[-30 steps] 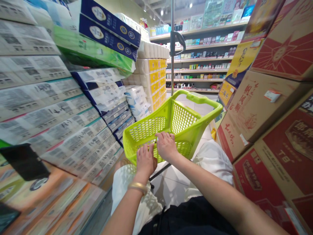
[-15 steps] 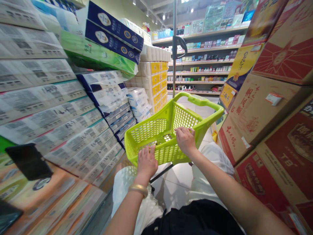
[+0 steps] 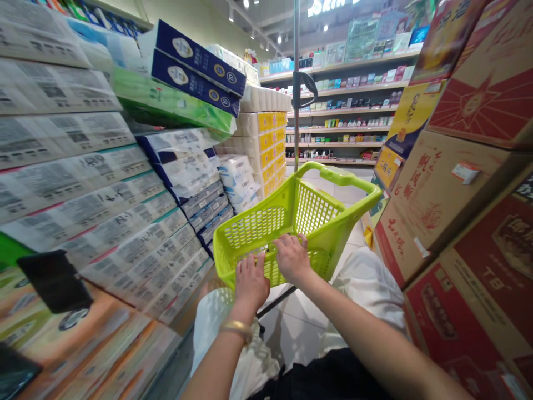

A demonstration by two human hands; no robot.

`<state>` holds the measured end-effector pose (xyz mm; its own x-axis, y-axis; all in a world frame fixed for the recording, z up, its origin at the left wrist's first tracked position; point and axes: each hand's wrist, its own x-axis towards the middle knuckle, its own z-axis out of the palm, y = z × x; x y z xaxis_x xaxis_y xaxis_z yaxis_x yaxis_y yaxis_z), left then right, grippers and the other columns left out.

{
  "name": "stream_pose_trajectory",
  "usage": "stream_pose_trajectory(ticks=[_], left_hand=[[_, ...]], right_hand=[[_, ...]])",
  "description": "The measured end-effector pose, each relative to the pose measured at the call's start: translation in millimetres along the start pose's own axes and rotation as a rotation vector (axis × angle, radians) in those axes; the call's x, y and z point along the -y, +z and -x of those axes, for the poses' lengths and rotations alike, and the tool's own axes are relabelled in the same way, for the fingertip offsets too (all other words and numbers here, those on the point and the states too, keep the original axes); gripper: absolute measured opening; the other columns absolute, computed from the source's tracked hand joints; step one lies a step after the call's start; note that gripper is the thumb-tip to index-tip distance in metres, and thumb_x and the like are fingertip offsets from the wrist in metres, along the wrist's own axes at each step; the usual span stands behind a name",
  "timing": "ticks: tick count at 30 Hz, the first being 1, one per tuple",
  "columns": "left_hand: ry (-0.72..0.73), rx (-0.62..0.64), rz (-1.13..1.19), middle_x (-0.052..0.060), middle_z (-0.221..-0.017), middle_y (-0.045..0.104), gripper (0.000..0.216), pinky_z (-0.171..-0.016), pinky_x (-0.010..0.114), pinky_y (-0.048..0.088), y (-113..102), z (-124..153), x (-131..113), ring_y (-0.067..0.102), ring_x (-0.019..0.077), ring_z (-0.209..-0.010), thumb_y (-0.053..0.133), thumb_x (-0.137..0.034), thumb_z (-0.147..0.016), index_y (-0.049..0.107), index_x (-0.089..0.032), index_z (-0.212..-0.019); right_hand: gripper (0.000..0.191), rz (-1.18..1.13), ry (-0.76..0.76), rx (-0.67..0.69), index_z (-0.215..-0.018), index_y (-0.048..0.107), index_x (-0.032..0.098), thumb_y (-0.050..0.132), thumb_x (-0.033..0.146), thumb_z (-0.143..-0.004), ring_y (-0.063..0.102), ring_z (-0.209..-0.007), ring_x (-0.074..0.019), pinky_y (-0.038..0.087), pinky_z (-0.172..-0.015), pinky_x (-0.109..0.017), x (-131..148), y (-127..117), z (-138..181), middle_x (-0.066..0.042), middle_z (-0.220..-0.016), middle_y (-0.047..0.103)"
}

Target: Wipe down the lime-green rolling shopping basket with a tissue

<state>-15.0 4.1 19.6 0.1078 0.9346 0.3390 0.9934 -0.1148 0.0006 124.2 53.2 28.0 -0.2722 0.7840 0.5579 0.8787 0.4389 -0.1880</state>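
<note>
Since half a second ago, my right hand has slid left along the near rim of the green basket, and it now sits close beside my left hand, which has kept its place on the same rim. Fingers of both hands are bent over it — whether they grip or only rest, I cannot tell. The basket stands just in front of me, near my white trousers, its loop handle raised at the far right. Beyond it rises a grey pole with a dark grip. White packs are stacked on the left, with blue packs lying on a green pack farther off; cartons fill the right — and shelves of small goods line the far end.
</note>
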Motion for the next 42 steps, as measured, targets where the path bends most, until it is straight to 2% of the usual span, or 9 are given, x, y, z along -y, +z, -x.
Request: stream_pose_trajectory(ticks=[5, 10, 14, 18, 20, 24, 28, 31, 42], left_hand=[[0.008, 0.012, -0.012, 0.012, -0.111, 0.055, 0.057, -0.094, 0.040, 0.034, 0.4, -0.1, 2.8, 0.048, 0.0275, -0.103, 0.053, -0.016, -0.073, 0.048, -0.015, -0.130], [-0.003, 0.015, -0.004, 0.012, -0.110, 0.055, 0.056, -0.095, 0.041, 0.034, 0.3, 0.5, 0.2, 0.048, 0.0282, -0.104, 0.054, -0.017, -0.073, 0.049, -0.016, -0.129], [-0.015, -0.002, 0.008, 0.013, -0.111, 0.055, 0.055, -0.096, 0.041, 0.034, 0.8, 1.0, -1.8, 0.048, 0.0285, -0.106, 0.055, -0.018, -0.073, 0.050, -0.015, -0.128], [-0.019, -0.018, 0.006, 0.012, -0.113, 0.055, 0.058, -0.096, 0.041, 0.034, 2.3, 2.0, -0.2, 0.048, 0.0274, -0.106, 0.055, -0.016, -0.072, 0.049, -0.016, -0.129], [-0.012, -0.013, 0.007, 0.012, -0.113, 0.055, 0.059, -0.097, 0.041, 0.034, 2.7, 2.6, 1.3, 0.047, 0.0270, -0.106, 0.054, -0.015, -0.072, 0.048, -0.017, -0.130], [0.004, 0.000, 0.006, 0.012, -0.112, 0.055, 0.057, -0.097, 0.041, 0.034, 2.0, 3.3, 2.9, 0.048, 0.0272, -0.106, 0.053, -0.015, -0.073, 0.048, -0.016, -0.129], [-0.005, 0.018, 0.017, 0.012, -0.114, 0.053, 0.057, -0.098, 0.041, 0.033, 1.4, 3.7, 1.5, 0.046, 0.0276, -0.109, 0.053, -0.016, -0.074, 0.047, -0.017, -0.131], [-0.015, 0.049, 0.033, 0.013, -0.117, 0.052, 0.059, -0.099, 0.042, 0.032, 0.9, 3.9, -0.5, 0.045, 0.0279, -0.111, 0.054, -0.018, -0.074, 0.045, -0.018, -0.132], [-0.050, 0.007, 0.015, 0.013, -0.113, 0.053, 0.058, -0.098, 0.043, 0.033, -3.0, 4.5, 0.9, 0.047, 0.0271, -0.106, 0.055, -0.015, -0.072, 0.048, -0.017, -0.129]], right_hand=[[0.025, 0.053, 0.050, -0.002, -0.105, 0.066, 0.024, 0.049, 0.016, -0.089, 0.053, -0.104, -0.0218, 0.012, -0.105, -0.043, -35.2, -20.3, -3.1, -0.006, -0.112, 0.065], [0.025, 0.119, 0.180, -0.103, -0.104, 0.067, 0.023, 0.049, 0.016, -0.087, 0.050, -0.109, -0.0236, 0.011, -0.106, -0.043, -73.4, -42.7, -10.0, -0.007, -0.113, 0.064], [0.023, 0.082, 0.174, -0.061, -0.102, 0.066, 0.022, 0.052, 0.018, -0.083, 0.051, -0.104, -0.0238, 0.012, -0.106, -0.043, -42.3, -29.6, -6.0, -0.008, -0.109, 0.064], [0.029, 0.014, -0.019, 0.021, -0.109, 0.062, 0.023, 0.057, 0.022, -0.081, 0.048, -0.107, -0.0248, 0.014, -0.106, -0.043, 9.5, -2.3, 5.5, -0.008, -0.115, 0.060], [0.028, 0.008, -0.055, 0.026, -0.111, 0.061, 0.023, 0.055, 0.020, -0.084, 0.048, -0.107, -0.0239, 0.014, -0.106, -0.043, 19.8, 6.2, 9.0, -0.008, -0.114, 0.060], [0.029, 0.028, -0.088, 0.035, -0.111, 0.061, 0.025, 0.048, 0.013, -0.088, 0.049, -0.107, -0.0218, 0.012, -0.106, -0.042, -1.6, 1.8, 9.0, -0.006, -0.115, 0.061], [0.036, 0.101, 0.016, 0.038, -0.109, 0.062, 0.027, 0.044, 0.006, -0.086, 0.048, -0.109, -0.0228, 0.011, -0.104, -0.043, -41.9, -19.3, 5.3, -0.006, -0.116, 0.062], [0.036, 0.141, 0.082, 0.021, -0.106, 0.064, 0.027, 0.043, 0.006, -0.086, 0.049, -0.108, -0.0227, 0.011, -0.104, -0.042, -56.2, -29.3, 2.3, -0.006, -0.114, 0.063], [0.031, 0.101, 0.121, 0.090, -0.101, 0.066, 0.025, 0.045, 0.007, -0.086, 0.050, -0.101, -0.0225, 0.017, -0.100, -0.038, -20.5, -17.6, -1.6, -0.006, -0.105, 0.063]])
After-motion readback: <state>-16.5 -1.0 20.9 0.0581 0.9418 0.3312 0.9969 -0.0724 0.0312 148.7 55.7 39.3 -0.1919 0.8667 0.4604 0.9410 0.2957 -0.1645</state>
